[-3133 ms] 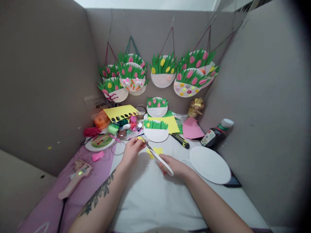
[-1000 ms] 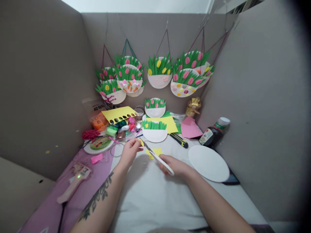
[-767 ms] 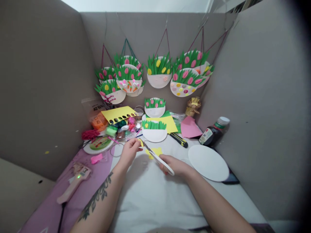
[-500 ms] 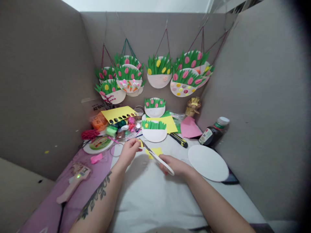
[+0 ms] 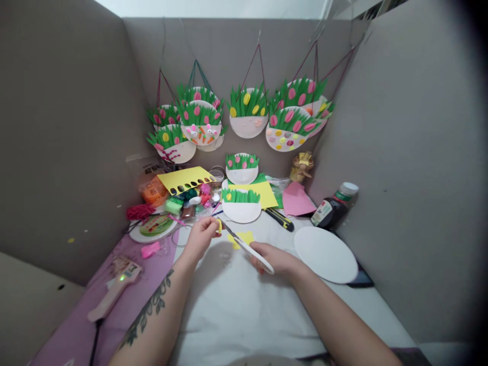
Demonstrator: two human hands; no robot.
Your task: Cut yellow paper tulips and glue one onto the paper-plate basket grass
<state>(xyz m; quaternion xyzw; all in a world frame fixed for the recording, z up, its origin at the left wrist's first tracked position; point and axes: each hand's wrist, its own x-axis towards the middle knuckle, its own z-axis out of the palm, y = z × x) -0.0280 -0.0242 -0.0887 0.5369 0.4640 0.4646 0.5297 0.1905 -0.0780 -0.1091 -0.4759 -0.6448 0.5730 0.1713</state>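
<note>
My left hand (image 5: 203, 237) pinches a small yellow paper piece (image 5: 219, 226) near the middle of the table. In my right hand (image 5: 272, 258) are scissors (image 5: 249, 249) with white handles, their blades pointing up and left to the yellow piece. Whether the blades touch the paper is too small to tell. Beneath the scissors lie several yellow paper pieces (image 5: 244, 238) on the white table cover. Just behind them rests a white half plate with green paper grass (image 5: 242, 211) and one yellow egg shape.
A glue gun (image 5: 116, 292) lies at the left, with its light on. At the right are a white oval plate (image 5: 326, 254), a dark bottle (image 5: 335, 206) and a cutter knife (image 5: 279, 219). Decorated plates (image 5: 249, 126) hang on the back wall. Yellow sheets (image 5: 183, 178) and craft supplies lie behind.
The view has shifted very slightly. The yellow piece in my left hand is turned a little more upright; both hands keep their holds.
</note>
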